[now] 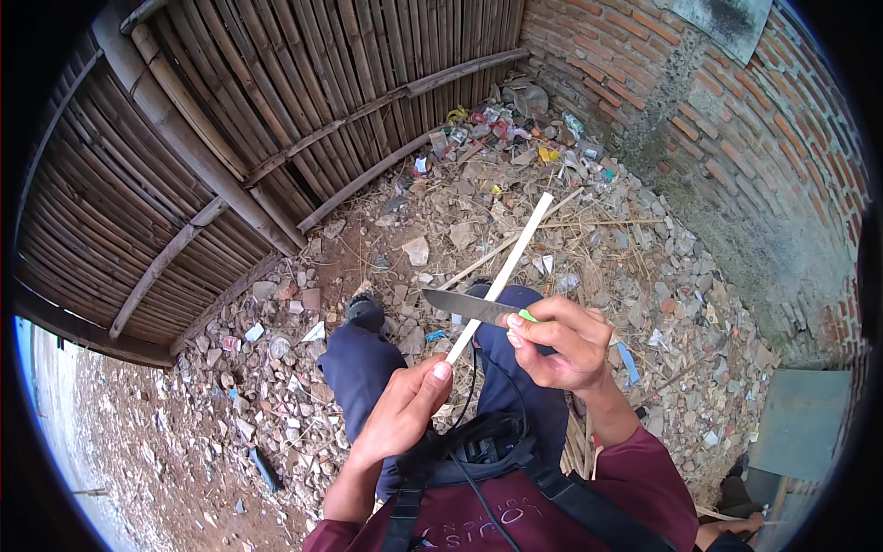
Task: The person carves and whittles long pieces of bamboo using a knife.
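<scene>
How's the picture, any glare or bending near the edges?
Head view, middle: the long pale wood-like strip and gray metal-bladed knife look fairly sharp in soft light; head view, edges: lower left washes out bright, brown bamboo wall and red brick wall curve.

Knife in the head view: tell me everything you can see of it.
The knife has a broad, grey, metal-looking blade with a bit of bright green at the handle; the rest of the handle is mostly hidden by the fingers of the right hand, which grips it. The blade's tip points to the left, and the blade lies across the pale wooden strip, over the person's lap. Whether its edge bites into the wood cannot be told.
</scene>
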`<act>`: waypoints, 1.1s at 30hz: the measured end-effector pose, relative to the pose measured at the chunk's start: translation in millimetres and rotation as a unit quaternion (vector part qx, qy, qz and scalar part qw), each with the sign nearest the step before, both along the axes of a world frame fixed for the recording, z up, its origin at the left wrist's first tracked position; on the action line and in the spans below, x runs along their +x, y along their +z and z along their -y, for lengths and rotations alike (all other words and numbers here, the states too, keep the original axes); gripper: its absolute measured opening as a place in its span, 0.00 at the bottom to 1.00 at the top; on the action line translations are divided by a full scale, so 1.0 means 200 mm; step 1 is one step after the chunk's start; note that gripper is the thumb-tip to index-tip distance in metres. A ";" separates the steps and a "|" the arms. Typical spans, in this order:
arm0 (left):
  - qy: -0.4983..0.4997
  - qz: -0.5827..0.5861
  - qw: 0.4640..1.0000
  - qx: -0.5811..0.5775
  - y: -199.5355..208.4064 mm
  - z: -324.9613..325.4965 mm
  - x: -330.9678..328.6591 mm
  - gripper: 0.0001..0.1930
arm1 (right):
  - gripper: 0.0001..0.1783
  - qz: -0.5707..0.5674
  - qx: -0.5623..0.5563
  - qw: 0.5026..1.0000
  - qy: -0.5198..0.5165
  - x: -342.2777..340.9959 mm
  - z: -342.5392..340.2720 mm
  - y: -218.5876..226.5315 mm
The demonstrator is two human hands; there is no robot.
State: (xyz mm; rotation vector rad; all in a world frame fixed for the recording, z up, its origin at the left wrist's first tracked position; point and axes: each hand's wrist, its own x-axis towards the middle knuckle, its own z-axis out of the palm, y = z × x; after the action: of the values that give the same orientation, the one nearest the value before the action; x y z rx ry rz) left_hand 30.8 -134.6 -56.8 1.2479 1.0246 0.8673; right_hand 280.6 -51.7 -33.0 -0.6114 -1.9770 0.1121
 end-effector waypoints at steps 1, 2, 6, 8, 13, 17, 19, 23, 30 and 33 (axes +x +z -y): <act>0.002 0.014 1.000 0.000 0.00 0.00 0.00 0.25 | 0.09 0.000 0.000 1.000 0.000 0.00 0.00 0.00; 0.001 0.014 1.000 0.000 0.00 0.01 0.00 0.25 | 0.09 -0.004 -0.005 1.000 0.002 0.00 0.00 0.00; 0.005 -0.029 1.000 -0.003 0.01 0.01 0.01 0.25 | 0.08 -0.002 -0.007 1.000 -0.002 0.01 0.00 0.02; 0.014 -0.035 0.999 -0.001 0.00 0.03 0.00 0.25 | 0.10 -0.010 0.024 0.998 -0.063 0.01 -0.04 0.01; 0.021 -0.073 0.997 0.009 -0.01 0.03 0.00 0.24 | 0.12 -0.014 0.016 0.997 -0.070 0.06 -0.09 0.02; 0.029 -0.107 0.994 0.010 0.01 0.04 0.00 0.24 | 0.12 -0.029 0.031 0.996 -0.084 0.09 -0.16 -0.03; 0.033 -0.118 0.992 0.029 0.01 0.02 0.00 0.24 | 0.11 -0.018 0.038 0.994 -0.098 0.09 -0.16 -0.02; 0.021 -0.111 0.993 0.028 0.00 0.07 -0.05 0.23 | 0.06 -0.094 0.004 0.961 -0.261 0.30 -0.36 -0.03; 0.169 -0.135 0.975 0.056 -0.03 0.03 -0.13 0.21 | 0.04 -0.142 -0.096 0.970 -0.174 0.28 -0.24 0.00; 0.167 -0.151 0.970 0.096 0.01 -0.01 -0.07 0.18 | 0.07 -0.093 -0.036 0.993 -0.057 0.08 -0.15 -0.02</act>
State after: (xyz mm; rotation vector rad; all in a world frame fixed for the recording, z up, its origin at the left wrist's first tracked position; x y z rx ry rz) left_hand 17.0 -132.6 -55.1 1.4233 1.4521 1.0750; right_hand 296.5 -21.5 -37.5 -0.7311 -1.7601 0.1645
